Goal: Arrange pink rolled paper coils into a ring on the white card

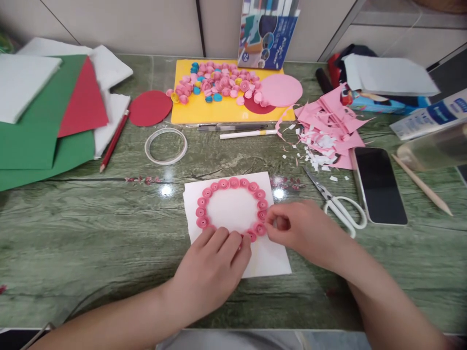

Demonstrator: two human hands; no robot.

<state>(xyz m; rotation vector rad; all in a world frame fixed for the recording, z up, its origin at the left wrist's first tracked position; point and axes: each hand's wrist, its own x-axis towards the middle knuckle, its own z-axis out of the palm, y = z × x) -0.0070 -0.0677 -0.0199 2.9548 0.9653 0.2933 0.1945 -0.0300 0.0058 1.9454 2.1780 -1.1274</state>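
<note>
A ring of rolled pink paper flowers (pixel 234 183) lies on a white sheet of paper (pixel 268 260) in front of me. My left hand (pixel 215 265) rests over the lower edge of the ring, fingers curled and closed at a pink flower there, hiding part of the ring. At the ring's right side, my right hand (pixel 297 228) is closed in a pinch, its fingertips touching or just beside the flowers. Whatever its fingertips hold, if anything, cannot be made out.
Loose paper flowers (pixel 222 82) cover a yellow sheet (pixel 204 114) at the back. To the right are scissors (pixel 337 206), a phone (pixel 380 184), pink scraps (pixel 335 116) and a wooden stick (pixel 425 187). A tape roll (pixel 148 148), red pencil (pixel 115 141) and green paper (pixel 29 141) lie left.
</note>
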